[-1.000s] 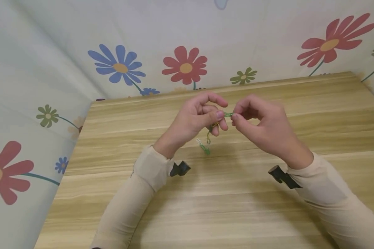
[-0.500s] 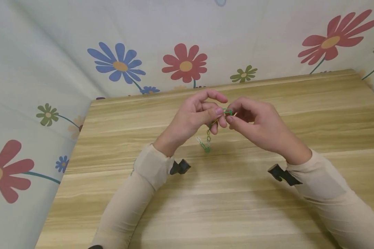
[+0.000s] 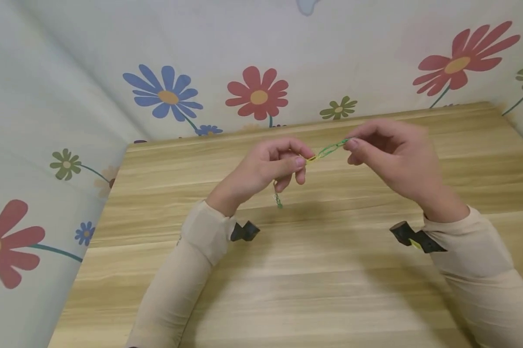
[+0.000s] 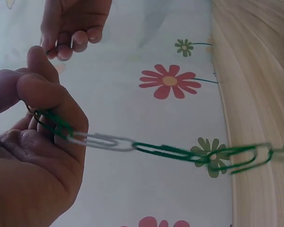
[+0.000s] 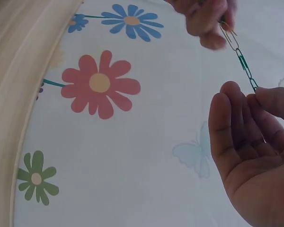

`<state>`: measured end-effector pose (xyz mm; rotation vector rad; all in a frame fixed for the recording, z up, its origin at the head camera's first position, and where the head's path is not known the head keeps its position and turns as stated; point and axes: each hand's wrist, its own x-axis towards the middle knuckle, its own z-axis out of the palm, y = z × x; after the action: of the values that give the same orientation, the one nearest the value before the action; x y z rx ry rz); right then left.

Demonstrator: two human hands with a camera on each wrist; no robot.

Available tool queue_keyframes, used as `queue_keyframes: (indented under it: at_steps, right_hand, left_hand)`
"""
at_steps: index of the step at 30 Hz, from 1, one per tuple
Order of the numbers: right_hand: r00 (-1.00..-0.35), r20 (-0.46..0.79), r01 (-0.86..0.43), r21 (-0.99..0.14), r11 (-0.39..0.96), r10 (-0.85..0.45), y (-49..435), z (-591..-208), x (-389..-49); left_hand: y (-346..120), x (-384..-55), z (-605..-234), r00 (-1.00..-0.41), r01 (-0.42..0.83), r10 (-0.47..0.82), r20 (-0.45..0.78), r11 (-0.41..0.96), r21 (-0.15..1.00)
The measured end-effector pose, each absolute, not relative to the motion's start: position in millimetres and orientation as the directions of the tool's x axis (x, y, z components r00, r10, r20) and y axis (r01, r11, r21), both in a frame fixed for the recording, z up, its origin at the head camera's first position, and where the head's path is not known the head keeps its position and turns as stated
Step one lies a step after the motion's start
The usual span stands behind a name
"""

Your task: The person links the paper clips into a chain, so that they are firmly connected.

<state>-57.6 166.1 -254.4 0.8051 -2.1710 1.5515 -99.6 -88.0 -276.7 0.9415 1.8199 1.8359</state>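
A chain of linked paper clips [image 3: 331, 149] in green, yellow and white stretches between both hands above the table. The left hand [image 3: 268, 166] pinches a yellow clip between thumb and fingers. From beneath that hand the rest of the chain [image 3: 278, 199] dangles; the left wrist view shows its white clip [image 4: 102, 141] and green clips [image 4: 170, 152]. The right hand [image 3: 396, 159] pinches the end green clip between thumb and index finger, higher and to the right. In the right wrist view a green clip [image 5: 242, 61] sits taut between the hands. Clips inside the left palm are partly hidden.
The wood-grain table [image 3: 313, 290] lies below both hands. Behind it rises a pale wall covering [image 3: 374, 48] printed with large flowers. Black wrist-mounted cameras [image 3: 245, 231] stick out from the beige sleeves [image 3: 174, 275].
The right hand has moved right, away from the left hand, drawing the green clips out into a straight stretch. The left hand has shifted slightly left, and its hanging chain part shows less.
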Motion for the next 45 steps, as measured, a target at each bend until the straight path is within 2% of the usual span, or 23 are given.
queue_keyframes:
  at_steps: [5, 13, 21, 25, 30, 35, 40, 45]
  right_hand:
    - [-0.798, 0.579, -0.577, -0.814, -0.065, -0.169, 176, -250, -61]
    - [-0.864, 0.499, -0.477, -0.854, -0.206, -0.064, 181, -249, -65]
    - [-0.854, 0.513, -0.495, -0.754, -0.432, 0.083, 198, -247, -72]
    - [-0.843, 0.498, -0.528, -0.698, -0.484, 0.202, 208, -242, -75]
    - [-0.839, 0.407, -0.544, -0.609, -0.577, 0.361, 226, -236, -79]
    - [-0.837, 0.342, -0.546, -0.53, -0.648, 0.426, 242, -232, -82]
    - [-0.836, 0.301, -0.546, -0.534, -0.645, 0.458, 249, -232, -83]
    - [-0.812, 0.292, -0.569, -0.589, -0.574, 0.505, 252, -235, -85]
  left_hand:
    - [-92, -102, -280, -0.666, 0.168, 0.732, 0.145, -0.043, 0.985]
    - [-92, -105, -286, -0.605, 0.1, 0.794, 0.056, 0.006, 0.995]
    - [-91, -112, -294, -0.587, 0.105, 0.81, -0.013, 0.092, 0.99]
    - [-92, -116, -297, -0.59, 0.113, 0.807, -0.04, 0.132, 0.985]
    - [-94, -119, -299, -0.6, 0.118, 0.8, -0.026, 0.12, 0.986]
    - [-92, -119, -300, -0.644, 0.09, 0.765, -0.006, 0.083, 0.993]
    - [-91, -118, -301, -0.686, 0.028, 0.727, -0.016, 0.047, 0.998]
    - [-91, -120, -303, -0.689, -0.012, 0.724, -0.029, 0.028, 1.0]
